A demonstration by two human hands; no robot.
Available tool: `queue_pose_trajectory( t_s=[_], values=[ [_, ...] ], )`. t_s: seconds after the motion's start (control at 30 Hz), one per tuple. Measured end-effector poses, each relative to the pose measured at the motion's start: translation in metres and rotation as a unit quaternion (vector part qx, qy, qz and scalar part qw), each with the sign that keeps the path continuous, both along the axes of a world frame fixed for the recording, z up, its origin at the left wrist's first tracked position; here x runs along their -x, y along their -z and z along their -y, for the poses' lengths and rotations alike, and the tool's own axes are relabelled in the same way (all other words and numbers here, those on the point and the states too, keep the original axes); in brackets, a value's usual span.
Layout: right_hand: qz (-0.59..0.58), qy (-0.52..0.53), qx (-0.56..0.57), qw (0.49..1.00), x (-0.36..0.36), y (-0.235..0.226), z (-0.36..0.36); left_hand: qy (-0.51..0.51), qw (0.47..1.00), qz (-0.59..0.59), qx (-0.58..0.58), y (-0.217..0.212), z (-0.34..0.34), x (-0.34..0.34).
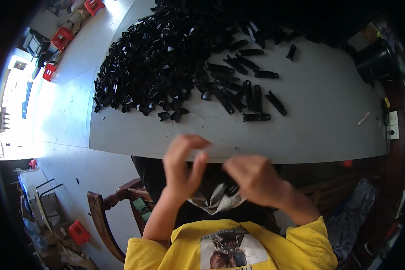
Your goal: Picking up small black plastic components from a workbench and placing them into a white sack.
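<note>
My left hand (183, 164) hovers at the near edge of the table, thumb and curved fingers apart with nothing between them. Blurred by motion, my right hand (256, 177) is over my lap with its fingers bent down; what they hold, if anything, cannot be made out. Below it a grey cloth (216, 202) lies across my lap, with a small dark piece (231, 190) on it, partly hidden. Beyond my hands, a large heap of small black plastic parts (153, 58) covers the far left of the table. Longer black plastic clips (256, 98) are scattered right of the heap.
The grey table (324, 117) has a white pen-like stick (363, 118) near its right edge. A black bucket (375, 60) stands at the far right, above a wall socket (393, 126). A wooden chair (99, 207) and red stools (78, 231) are on the left.
</note>
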State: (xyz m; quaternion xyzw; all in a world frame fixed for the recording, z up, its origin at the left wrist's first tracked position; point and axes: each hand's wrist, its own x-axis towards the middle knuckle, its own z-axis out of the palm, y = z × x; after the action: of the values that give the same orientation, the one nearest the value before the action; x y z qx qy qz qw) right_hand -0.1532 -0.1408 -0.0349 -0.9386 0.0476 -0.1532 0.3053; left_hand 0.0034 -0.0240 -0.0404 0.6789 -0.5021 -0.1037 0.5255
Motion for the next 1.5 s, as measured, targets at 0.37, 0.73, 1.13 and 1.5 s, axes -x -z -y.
queue_pose_trajectory(
  t_s=[0.37,0.73,1.13,1.5],
  values=[
    [-0.078,0.244,0.023,0.966,-0.005,0.010,0.037,-0.199,0.932,0.258,-0.156,0.023,0.005,-0.040],
    [0.043,0.186,-0.048,0.980,0.024,-0.007,0.016,-0.051,0.997,-0.025,-0.055,0.004,-0.005,-0.015],
    [0.046,0.054,-0.061,0.996,0.015,-0.033,0.013,0.060,0.998,0.002,-0.010,-0.024,-0.016,0.003],
    [0.020,0.033,-0.054,0.998,0.018,-0.033,0.014,0.081,0.997,-0.009,-0.002,-0.023,-0.020,0.003]
  ],
)
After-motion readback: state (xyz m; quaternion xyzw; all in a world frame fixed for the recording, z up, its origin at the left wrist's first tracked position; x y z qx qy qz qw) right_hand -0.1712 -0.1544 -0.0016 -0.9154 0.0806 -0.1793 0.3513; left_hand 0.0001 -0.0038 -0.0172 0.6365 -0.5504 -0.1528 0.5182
